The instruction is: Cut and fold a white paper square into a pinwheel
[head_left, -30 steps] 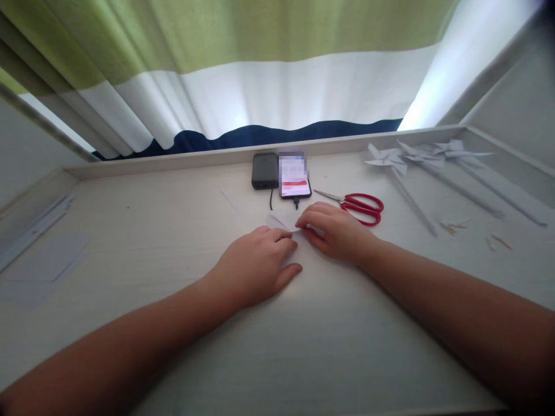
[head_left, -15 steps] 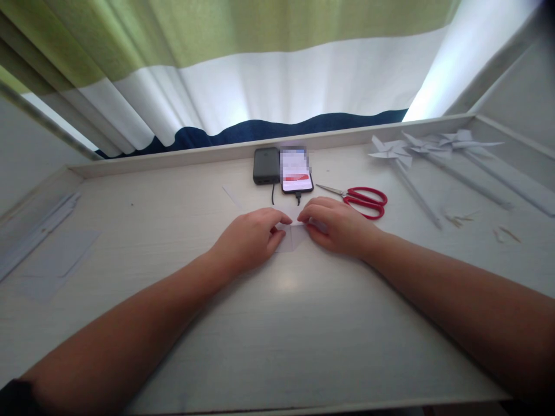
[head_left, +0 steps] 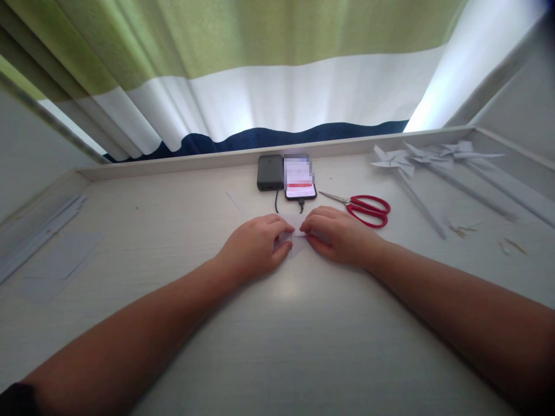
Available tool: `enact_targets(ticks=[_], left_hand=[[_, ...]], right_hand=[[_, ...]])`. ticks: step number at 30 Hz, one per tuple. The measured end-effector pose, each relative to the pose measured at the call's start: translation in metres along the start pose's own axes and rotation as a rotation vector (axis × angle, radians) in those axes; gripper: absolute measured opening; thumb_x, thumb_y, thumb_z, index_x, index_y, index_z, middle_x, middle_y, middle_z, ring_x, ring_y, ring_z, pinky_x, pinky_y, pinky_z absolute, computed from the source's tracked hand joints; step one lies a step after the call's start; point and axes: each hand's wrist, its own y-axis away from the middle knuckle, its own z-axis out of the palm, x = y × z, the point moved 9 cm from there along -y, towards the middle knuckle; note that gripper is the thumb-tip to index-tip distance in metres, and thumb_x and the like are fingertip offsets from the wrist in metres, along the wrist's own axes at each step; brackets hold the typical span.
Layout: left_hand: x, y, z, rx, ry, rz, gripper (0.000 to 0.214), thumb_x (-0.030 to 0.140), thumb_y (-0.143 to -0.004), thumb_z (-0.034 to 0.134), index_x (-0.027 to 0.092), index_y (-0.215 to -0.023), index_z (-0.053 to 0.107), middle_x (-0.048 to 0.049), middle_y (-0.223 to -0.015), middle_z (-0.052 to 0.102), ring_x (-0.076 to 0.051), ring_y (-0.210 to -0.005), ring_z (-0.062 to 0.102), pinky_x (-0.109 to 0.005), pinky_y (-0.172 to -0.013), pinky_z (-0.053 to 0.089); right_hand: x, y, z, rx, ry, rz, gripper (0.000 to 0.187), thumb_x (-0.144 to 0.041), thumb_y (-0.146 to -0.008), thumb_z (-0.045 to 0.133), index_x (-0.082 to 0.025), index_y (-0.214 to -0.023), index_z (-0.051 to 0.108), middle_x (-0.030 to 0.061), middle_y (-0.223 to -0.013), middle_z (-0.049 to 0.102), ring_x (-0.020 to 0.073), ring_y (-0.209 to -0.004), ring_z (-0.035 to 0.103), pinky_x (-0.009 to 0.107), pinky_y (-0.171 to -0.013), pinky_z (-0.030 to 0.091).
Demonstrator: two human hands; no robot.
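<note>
Both hands have drawn in toward each other since a second ago, so their fingertips now almost meet over the small white paper (head_left: 297, 245). It lies on the worktop (head_left: 277, 346), just in front of the phone (head_left: 300, 178). The left hand (head_left: 255, 247) has thumb and forefinger closed on the paper's left edge. The right hand (head_left: 339, 234) rests with curled fingers on its right part; whether it grips or only presses is hard to tell. Red scissors (head_left: 368, 208) lie just beyond the right hand, and a power bank (head_left: 269, 171) sits beside the phone.
</note>
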Motion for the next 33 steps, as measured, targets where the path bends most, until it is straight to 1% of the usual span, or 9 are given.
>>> enact_targets(ticks=[8,11,16,20,25,27,31,33], left_hand=[[0.001,0.000,0.000,0.007,-0.011,0.014,0.022,0.026,-0.085,0.057,0.023,-0.103,0.069,-0.0026,-0.109,0.067,-0.017,-0.082,0.064,-0.032,-0.079,0.052],[0.002,0.000,0.000,0.007,-0.023,0.019,0.022,0.027,-0.086,0.056,0.023,-0.102,0.070,-0.0022,-0.111,0.067,-0.017,-0.082,0.064,-0.032,-0.079,0.052],[0.003,0.001,0.000,0.007,-0.047,0.027,0.022,0.026,-0.087,0.055,0.023,-0.103,0.070,-0.0026,-0.111,0.067,-0.019,-0.088,0.064,-0.034,-0.081,0.052],[0.006,0.001,0.000,0.006,-0.085,0.053,0.023,0.026,-0.088,0.053,0.023,-0.104,0.070,-0.0039,-0.110,0.067,-0.021,-0.094,0.064,-0.037,-0.085,0.052],[0.012,0.002,0.003,-0.035,-0.176,0.085,0.026,0.027,-0.091,0.050,0.023,-0.106,0.070,-0.0050,-0.111,0.067,-0.022,-0.095,0.063,-0.037,-0.083,0.052],[0.014,0.002,0.004,-0.050,-0.224,0.087,0.027,0.027,-0.092,0.048,0.023,-0.107,0.070,-0.0057,-0.112,0.066,-0.023,-0.096,0.063,-0.037,-0.082,0.052],[0.016,0.003,0.006,-0.065,-0.280,0.087,0.028,0.025,-0.094,0.045,0.023,-0.108,0.069,-0.0059,-0.114,0.065,-0.023,-0.096,0.062,-0.038,-0.081,0.052],[0.016,0.003,0.006,-0.068,-0.291,0.087,0.028,0.025,-0.094,0.044,0.023,-0.109,0.069,-0.0057,-0.114,0.065,-0.023,-0.096,0.062,-0.038,-0.081,0.052]], right_hand=[[-0.002,-0.001,-0.002,0.020,0.024,0.022,0.014,-0.013,-0.082,0.056,-0.017,-0.095,0.061,0.0068,-0.092,0.065,0.0212,-0.088,0.060,0.033,-0.078,0.050],[-0.003,-0.001,-0.001,0.004,0.024,0.019,0.014,-0.013,-0.083,0.056,-0.017,-0.094,0.061,0.0068,-0.091,0.064,0.0212,-0.087,0.059,0.033,-0.078,0.050],[-0.002,-0.001,0.000,-0.009,0.027,0.016,0.014,-0.013,-0.083,0.055,-0.017,-0.094,0.062,0.0076,-0.091,0.065,0.0219,-0.088,0.059,0.034,-0.078,0.049],[-0.002,-0.002,0.000,-0.011,0.029,0.014,0.014,-0.013,-0.084,0.055,-0.018,-0.094,0.062,0.0078,-0.090,0.065,0.0221,-0.087,0.060,0.035,-0.078,0.049],[-0.001,-0.001,0.000,-0.012,0.024,0.025,0.014,-0.014,-0.083,0.055,-0.018,-0.094,0.063,0.0078,-0.091,0.066,0.0222,-0.088,0.060,0.035,-0.078,0.049],[0.001,-0.001,-0.002,0.012,0.000,0.052,0.014,-0.014,-0.081,0.057,-0.018,-0.094,0.063,0.0071,-0.091,0.066,0.0216,-0.087,0.060,0.034,-0.078,0.049],[0.013,0.001,-0.008,0.115,-0.054,0.142,0.016,-0.010,-0.076,0.058,-0.018,-0.090,0.061,0.0042,-0.085,0.066,0.0184,-0.078,0.060,0.030,-0.071,0.048],[0.016,0.001,-0.011,0.146,-0.058,0.150,0.015,-0.009,-0.075,0.059,-0.018,-0.087,0.062,0.0042,-0.084,0.065,0.0187,-0.078,0.059,0.030,-0.071,0.048]])
